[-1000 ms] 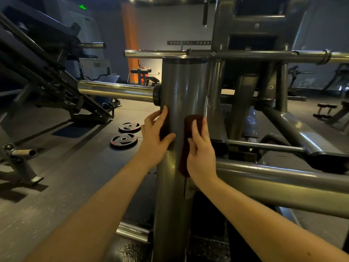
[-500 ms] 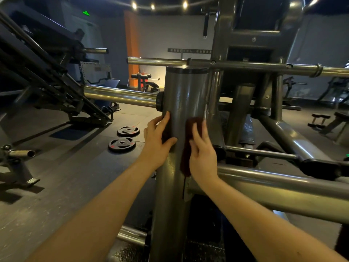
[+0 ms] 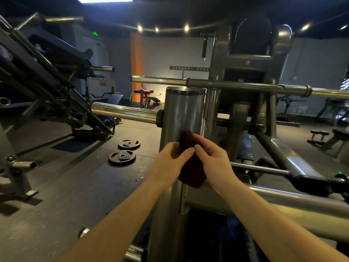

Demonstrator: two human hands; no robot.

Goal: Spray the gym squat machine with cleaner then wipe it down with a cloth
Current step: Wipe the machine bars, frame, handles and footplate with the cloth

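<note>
My left hand (image 3: 170, 157) and right hand (image 3: 213, 159) both pinch the dark red cloth (image 3: 190, 173) just before the squat machine's upright post (image 3: 184, 110), probably to refold a fresh face. The chrome bar (image 3: 122, 112) juts out to the left. Beyond it there is open floor near the weight plates (image 3: 122, 157).

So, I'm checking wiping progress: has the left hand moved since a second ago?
Yes. The left hand has come off the left side of the post and shifted right across its front, where it pinches the cloth.
</note>
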